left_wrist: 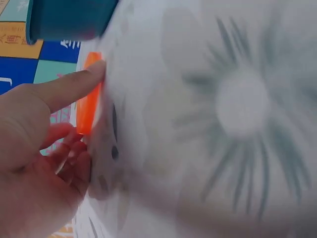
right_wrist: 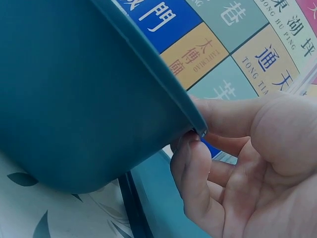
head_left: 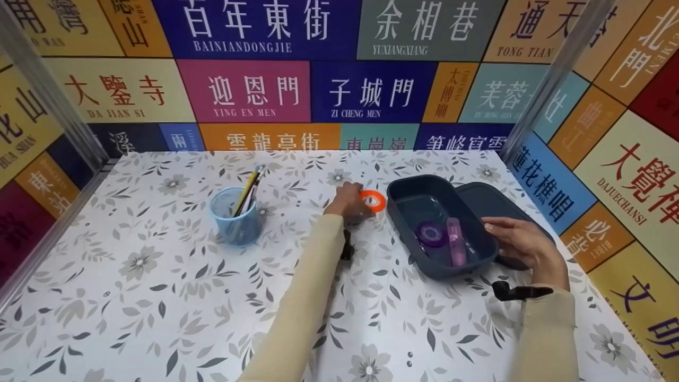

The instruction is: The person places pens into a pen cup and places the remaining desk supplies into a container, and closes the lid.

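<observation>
My left hand (head_left: 350,201) holds an orange tape roll (head_left: 380,201) by its edge, left of a dark teal plastic box (head_left: 406,233). In the left wrist view, the roll (left_wrist: 89,99) is seen edge-on against the tablecloth, thumb at one end and curled fingers at the other. My right hand (head_left: 525,246) pinches the box's right rim; the right wrist view shows thumb and fingertips meeting over that rim (right_wrist: 173,94). Inside the box lie a purple ring-shaped roll (head_left: 431,234) and a pink translucent tube (head_left: 455,244).
A dark flat lid (head_left: 485,199) lies right of the box, partly under its side and my right hand. To the left stands a light blue cup (head_left: 238,225) with several pens or pencils. Printed wall panels (head_left: 244,90) border the flowered table (head_left: 159,307).
</observation>
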`<state>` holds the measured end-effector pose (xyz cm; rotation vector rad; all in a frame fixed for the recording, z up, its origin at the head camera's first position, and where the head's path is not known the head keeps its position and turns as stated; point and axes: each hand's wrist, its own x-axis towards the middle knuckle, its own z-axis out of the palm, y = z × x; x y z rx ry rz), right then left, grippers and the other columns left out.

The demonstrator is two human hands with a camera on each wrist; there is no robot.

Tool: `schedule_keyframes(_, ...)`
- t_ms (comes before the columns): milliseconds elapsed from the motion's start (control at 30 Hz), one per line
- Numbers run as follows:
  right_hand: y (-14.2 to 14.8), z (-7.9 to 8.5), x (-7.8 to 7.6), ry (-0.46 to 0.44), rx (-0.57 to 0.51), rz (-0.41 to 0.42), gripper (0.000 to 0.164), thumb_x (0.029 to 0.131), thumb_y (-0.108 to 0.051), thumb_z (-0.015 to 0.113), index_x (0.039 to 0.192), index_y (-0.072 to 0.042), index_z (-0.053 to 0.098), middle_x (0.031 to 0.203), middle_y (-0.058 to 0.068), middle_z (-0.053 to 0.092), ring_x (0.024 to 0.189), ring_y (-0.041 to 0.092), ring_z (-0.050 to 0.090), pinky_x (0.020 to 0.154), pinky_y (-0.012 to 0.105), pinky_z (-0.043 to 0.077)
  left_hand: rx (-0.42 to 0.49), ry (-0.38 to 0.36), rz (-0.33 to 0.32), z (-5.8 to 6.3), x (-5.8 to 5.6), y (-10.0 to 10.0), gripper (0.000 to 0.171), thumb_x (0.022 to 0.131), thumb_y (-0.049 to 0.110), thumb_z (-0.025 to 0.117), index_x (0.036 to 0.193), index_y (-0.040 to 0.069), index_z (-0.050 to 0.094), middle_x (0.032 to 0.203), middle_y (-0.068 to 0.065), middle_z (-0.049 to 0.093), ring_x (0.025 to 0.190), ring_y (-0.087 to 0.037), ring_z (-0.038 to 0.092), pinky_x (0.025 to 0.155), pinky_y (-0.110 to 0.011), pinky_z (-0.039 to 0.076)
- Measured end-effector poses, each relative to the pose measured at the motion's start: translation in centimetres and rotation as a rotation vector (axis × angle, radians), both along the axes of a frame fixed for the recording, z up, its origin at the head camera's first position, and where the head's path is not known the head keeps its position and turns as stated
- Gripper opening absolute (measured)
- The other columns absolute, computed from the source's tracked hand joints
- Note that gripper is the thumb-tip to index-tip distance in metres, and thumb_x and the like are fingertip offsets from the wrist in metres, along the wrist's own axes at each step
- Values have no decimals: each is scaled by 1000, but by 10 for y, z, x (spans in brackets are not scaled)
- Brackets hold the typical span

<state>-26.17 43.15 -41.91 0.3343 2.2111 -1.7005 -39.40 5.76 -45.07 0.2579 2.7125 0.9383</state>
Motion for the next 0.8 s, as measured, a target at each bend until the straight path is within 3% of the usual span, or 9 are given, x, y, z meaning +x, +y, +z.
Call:
schedule_keyframes(133,1,1,-1,-1,-19,5,41,96,-30,68,135,-21,60,98,-17,73,88,5,70,77,22,59,-6,2,40,1,2,4,81,79,30,84,149,13,47,146,-16,46,138,-32,41,116,-42,42)
schedule_keyframes(367,2,0,1,8,-62,8,28,96,-28,68,124,-26,67,99,-14,75,87,7,70,77,23,59,-11,28,41,-1,3,4,81,76,35,86,146,15,51,145,-18,47,136,-34,42,114,-43,43)
schedule_keyframes(800,2,1,2,36,-39,15,25,95,-30,69,120,-28,69,98,-15,74,86,6,70,76,22,60,31,31,39,-5,2,3,71,76,34,85,136,7,57,136,-16,52,127,-30,47,111,-40,45)
